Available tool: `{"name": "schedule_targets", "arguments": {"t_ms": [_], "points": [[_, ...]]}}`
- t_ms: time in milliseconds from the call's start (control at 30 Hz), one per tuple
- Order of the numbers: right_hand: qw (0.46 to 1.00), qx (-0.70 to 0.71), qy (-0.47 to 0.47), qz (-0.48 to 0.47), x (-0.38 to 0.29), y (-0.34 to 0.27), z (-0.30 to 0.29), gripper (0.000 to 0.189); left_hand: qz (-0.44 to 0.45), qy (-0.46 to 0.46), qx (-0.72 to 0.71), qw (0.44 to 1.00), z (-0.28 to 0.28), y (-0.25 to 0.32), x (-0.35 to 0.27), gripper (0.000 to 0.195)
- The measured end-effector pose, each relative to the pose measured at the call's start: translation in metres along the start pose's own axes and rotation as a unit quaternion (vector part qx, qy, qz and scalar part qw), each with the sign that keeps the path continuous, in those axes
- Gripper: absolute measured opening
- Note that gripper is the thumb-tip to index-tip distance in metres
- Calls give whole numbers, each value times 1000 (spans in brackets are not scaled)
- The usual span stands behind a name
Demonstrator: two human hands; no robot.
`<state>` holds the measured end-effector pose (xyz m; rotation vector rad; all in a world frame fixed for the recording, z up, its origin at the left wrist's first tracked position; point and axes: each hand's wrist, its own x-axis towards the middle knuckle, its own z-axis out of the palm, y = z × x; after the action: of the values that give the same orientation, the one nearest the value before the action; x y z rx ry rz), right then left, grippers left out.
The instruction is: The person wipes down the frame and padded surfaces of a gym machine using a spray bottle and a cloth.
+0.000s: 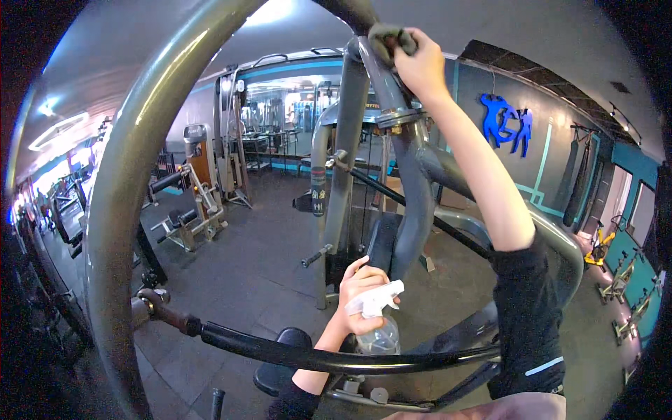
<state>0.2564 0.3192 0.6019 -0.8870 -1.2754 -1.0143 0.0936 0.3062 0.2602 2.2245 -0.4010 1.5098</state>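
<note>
My right hand (pixel 424 65) is raised and presses a dark grey cloth (pixel 386 42) against the upper metal frame tube (pixel 379 73) of a gym machine. Lower down, my left hand (pixel 359 299) grips a clear plastic spray bottle (pixel 382 338) by its neck, just under the white trigger head (pixel 375 299). The bottle's lower part is hidden behind a black curved bar (pixel 336 359) that crosses in front. Behind the bottle stands a black padded backrest (pixel 383 241) of the machine.
A thick grey tube (pixel 142 121) arches along my left side. A black padded seat (pixel 283 362) sits low near my left forearm. Other weight machines (pixel 197 210) stand on the dark rubber floor (pixel 247 247). Exercise bikes (pixel 601 244) line the right wall.
</note>
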Motion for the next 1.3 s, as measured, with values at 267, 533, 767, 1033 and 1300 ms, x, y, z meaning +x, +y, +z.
{"name": "schedule_targets", "arguments": {"t_ms": [267,533,767,1033,1300], "points": [[990,138,8,29,56,-107,31,40,-12,-11,22,1000,2,-2,-7,41],[993,103,36,36,79,-109,42,56,-25,1,37,999,-2,7,-4,41],[965,209,-78,-139,139,-14,71,27,-21,3,10,1000,6,7,1,40],[997,21,-68,34,21,-48,28,62,-19,6,24,1000,0,8,-5,47],[960,-158,-212,-92,-19,-35,5,77,-40,8,44,998,-5,9,-2,46]]}}
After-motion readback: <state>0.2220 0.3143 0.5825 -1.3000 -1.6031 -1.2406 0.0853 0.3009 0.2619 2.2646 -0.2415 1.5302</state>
